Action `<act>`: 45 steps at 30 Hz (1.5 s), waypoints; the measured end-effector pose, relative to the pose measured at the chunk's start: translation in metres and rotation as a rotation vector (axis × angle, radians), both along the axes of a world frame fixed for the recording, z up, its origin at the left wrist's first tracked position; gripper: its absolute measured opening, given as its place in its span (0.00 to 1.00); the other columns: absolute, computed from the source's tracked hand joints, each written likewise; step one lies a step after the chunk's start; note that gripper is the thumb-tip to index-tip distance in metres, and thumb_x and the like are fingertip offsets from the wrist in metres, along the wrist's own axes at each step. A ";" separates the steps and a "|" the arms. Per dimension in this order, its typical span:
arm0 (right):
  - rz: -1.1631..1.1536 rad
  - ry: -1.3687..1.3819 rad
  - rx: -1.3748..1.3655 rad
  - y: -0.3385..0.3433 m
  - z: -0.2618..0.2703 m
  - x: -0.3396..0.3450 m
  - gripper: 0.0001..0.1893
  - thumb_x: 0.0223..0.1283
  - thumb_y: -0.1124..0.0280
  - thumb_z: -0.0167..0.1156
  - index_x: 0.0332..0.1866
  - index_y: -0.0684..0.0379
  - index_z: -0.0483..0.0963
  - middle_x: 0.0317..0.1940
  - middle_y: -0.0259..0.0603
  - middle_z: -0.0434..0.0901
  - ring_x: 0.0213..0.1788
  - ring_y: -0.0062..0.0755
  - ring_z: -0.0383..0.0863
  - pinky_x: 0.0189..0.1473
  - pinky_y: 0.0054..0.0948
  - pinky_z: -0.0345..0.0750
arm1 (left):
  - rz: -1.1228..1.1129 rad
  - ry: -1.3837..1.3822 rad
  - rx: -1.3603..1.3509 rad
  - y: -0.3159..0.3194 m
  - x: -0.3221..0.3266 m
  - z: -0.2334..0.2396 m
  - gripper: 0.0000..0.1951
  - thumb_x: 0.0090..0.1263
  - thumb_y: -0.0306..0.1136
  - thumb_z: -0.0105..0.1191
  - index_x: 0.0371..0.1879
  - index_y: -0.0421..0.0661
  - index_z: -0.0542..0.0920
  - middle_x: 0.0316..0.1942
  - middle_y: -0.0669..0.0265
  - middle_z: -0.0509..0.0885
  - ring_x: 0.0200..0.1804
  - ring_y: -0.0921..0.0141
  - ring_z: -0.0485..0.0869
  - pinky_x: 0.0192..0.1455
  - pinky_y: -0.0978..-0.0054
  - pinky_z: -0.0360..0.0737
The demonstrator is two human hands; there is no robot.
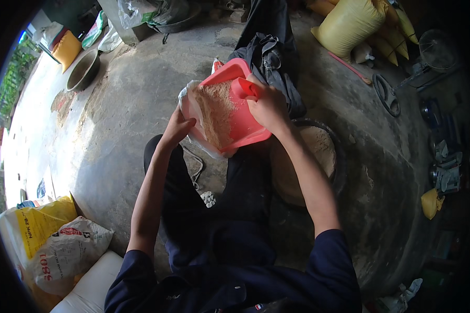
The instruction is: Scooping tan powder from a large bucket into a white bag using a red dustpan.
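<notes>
My right hand (268, 102) grips the handle of a red plastic dustpan-like scoop (250, 121), tilted toward the left. Coarse tan meal (217, 107) lies along the scoop's left side, at the mouth of a white woven sack (185, 103). With thumb and fingers, my left hand (178, 127) holds the near left rim of that sack. Most of the sack below its mouth is hidden by the scoop and my hands. Beside my right forearm stands a round dark tub (331, 131) holding more tan meal (317, 146), partly covered by the arm.
Dark clothing (274, 58) hangs just beyond the scoop. Full yellow sacks (346, 29) stand at the upper right, near a pink-handled tool (350, 68) and a fan (436, 51). Printed sacks (72, 246) lie lower left. A basin (83, 71) rests upper left; cord (197, 166) lies between my legs.
</notes>
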State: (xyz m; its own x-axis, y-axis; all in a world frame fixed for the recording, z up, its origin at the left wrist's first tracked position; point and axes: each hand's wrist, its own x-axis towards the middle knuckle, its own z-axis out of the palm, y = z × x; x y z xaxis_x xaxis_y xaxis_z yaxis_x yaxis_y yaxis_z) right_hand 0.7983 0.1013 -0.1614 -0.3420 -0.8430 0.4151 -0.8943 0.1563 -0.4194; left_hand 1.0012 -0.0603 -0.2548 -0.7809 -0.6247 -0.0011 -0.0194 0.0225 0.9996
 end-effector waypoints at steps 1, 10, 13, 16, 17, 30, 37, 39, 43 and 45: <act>0.000 0.002 -0.001 -0.006 0.000 0.003 0.16 0.49 0.79 0.54 0.45 0.54 0.68 0.29 0.48 0.79 0.32 0.52 0.81 0.33 0.45 0.77 | 0.000 0.002 -0.001 0.000 -0.001 -0.002 0.30 0.52 0.19 0.47 0.61 0.40 0.65 0.50 0.65 0.75 0.53 0.71 0.74 0.59 0.73 0.68; 0.089 0.282 -0.004 -0.041 0.025 0.033 0.15 0.46 0.81 0.59 0.42 0.60 0.69 0.30 0.51 0.79 0.30 0.48 0.83 0.30 0.39 0.80 | 0.046 0.026 -0.151 -0.017 -0.006 -0.011 0.30 0.52 0.18 0.46 0.60 0.39 0.66 0.52 0.65 0.75 0.54 0.71 0.73 0.60 0.73 0.68; 0.108 0.335 -0.046 -0.046 0.029 0.034 0.15 0.48 0.81 0.58 0.43 0.59 0.70 0.30 0.49 0.79 0.28 0.48 0.83 0.29 0.39 0.80 | 0.030 -0.017 -0.258 -0.021 -0.005 -0.005 0.34 0.49 0.16 0.44 0.63 0.42 0.65 0.57 0.59 0.73 0.60 0.66 0.71 0.64 0.72 0.64; 0.144 0.370 0.002 -0.047 0.024 0.026 0.18 0.48 0.82 0.56 0.48 0.58 0.71 0.38 0.53 0.79 0.28 0.50 0.83 0.28 0.40 0.80 | 0.052 -0.109 -0.201 -0.013 -0.001 -0.009 0.32 0.51 0.16 0.43 0.62 0.43 0.66 0.55 0.59 0.76 0.59 0.66 0.73 0.62 0.72 0.66; 0.145 0.370 0.007 -0.041 0.018 0.031 0.18 0.48 0.82 0.56 0.48 0.58 0.71 0.38 0.53 0.79 0.28 0.50 0.83 0.28 0.40 0.80 | 0.062 -0.134 -0.232 -0.012 0.000 -0.020 0.31 0.52 0.17 0.43 0.61 0.43 0.67 0.54 0.59 0.76 0.58 0.66 0.73 0.62 0.71 0.67; 0.013 0.238 -0.147 -0.003 0.007 0.015 0.11 0.50 0.79 0.54 0.40 0.55 0.70 0.34 0.46 0.77 0.28 0.48 0.82 0.27 0.39 0.80 | 0.001 0.008 -0.059 -0.012 0.002 -0.015 0.28 0.58 0.21 0.51 0.62 0.41 0.66 0.53 0.66 0.76 0.55 0.73 0.73 0.59 0.75 0.68; -0.436 -0.518 -0.459 0.131 -0.016 -0.053 0.10 0.49 0.84 0.54 0.37 0.61 0.69 0.32 0.35 0.73 0.35 0.24 0.75 0.41 0.25 0.73 | 0.092 -0.162 -0.027 -0.003 0.026 -0.003 0.28 0.53 0.18 0.44 0.59 0.38 0.67 0.47 0.64 0.77 0.49 0.71 0.75 0.54 0.76 0.70; -0.645 -0.622 -0.503 0.203 -0.033 -0.061 0.12 0.49 0.86 0.53 0.38 0.60 0.68 0.33 0.34 0.72 0.35 0.22 0.75 0.40 0.24 0.73 | 0.063 -0.130 -0.029 0.006 0.022 0.000 0.28 0.53 0.18 0.44 0.59 0.37 0.66 0.47 0.63 0.77 0.49 0.71 0.75 0.54 0.77 0.70; -1.087 -0.409 -0.281 0.344 -0.069 -0.042 0.12 0.50 0.85 0.52 0.40 0.61 0.68 0.33 0.35 0.73 0.36 0.24 0.75 0.42 0.26 0.73 | 0.028 -0.154 -0.098 0.015 0.015 0.008 0.30 0.51 0.19 0.45 0.59 0.36 0.66 0.47 0.62 0.77 0.48 0.70 0.75 0.53 0.77 0.70; -1.303 -0.444 -0.083 0.358 -0.048 -0.014 0.16 0.51 0.77 0.57 0.47 0.64 0.69 0.39 0.52 0.79 0.46 0.50 0.79 0.50 0.39 0.73 | 0.035 -0.204 -0.151 0.015 0.014 0.014 0.29 0.51 0.20 0.44 0.59 0.36 0.66 0.47 0.61 0.77 0.47 0.70 0.75 0.52 0.77 0.71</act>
